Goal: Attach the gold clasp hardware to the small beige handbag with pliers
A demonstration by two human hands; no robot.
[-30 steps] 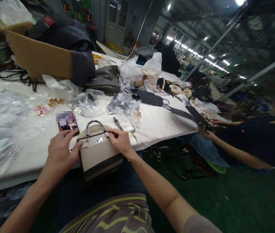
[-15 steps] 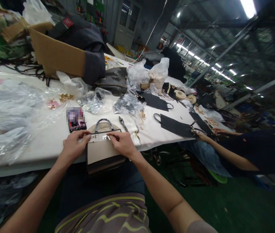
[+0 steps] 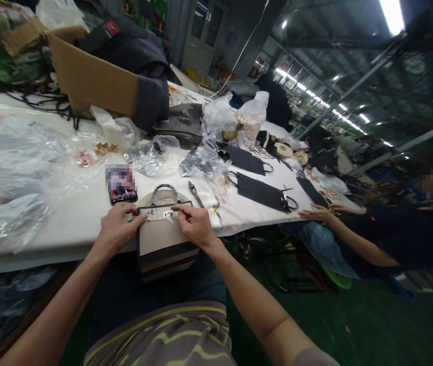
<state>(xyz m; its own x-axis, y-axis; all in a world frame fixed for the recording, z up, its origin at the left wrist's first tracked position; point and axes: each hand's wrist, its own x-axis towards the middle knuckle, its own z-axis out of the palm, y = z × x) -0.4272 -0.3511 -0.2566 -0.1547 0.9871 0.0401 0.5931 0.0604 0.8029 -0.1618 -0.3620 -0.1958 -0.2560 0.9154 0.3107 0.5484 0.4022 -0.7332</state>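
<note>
Hands at a cluttered worktable. The left hand [image 3: 119, 223] grips the upper edge of the bag [image 3: 166, 238] at its left corner, thumb in front and fingers behind; the right hand [image 3: 197, 226] pinches the same edge towards the right, its fingertips just beside a metal plate [image 3: 168, 214]. Whether the right fingertips also hold a small part cannot be told. The bag leans at the near edge of the table [image 3: 244, 207], above the person's lap, its arched handle [image 3: 166, 188] raised; its inside is hidden. Beyond the left hand lies a phone [image 3: 122, 189]; beyond the right, a hand tool [image 3: 195, 194]. Farther back, one clear pouch [image 3: 151, 156] and another [image 3: 201, 162] hold dark pieces, poorly resolved. To their left, gold fittings [image 3: 105, 148] lie on plastic. Behind stands an open carton [image 3: 94, 79] filled with dark cloth [image 3: 136, 46], which rises above the rim and hangs over the right end. Right of the carton, a translucent sack [image 3: 253, 119] contains pale material. Two black panels [image 3: 258, 190] with handles lie nearer the co-worker, whose hands [image 3: 317, 213] rest at the table edge
</note>
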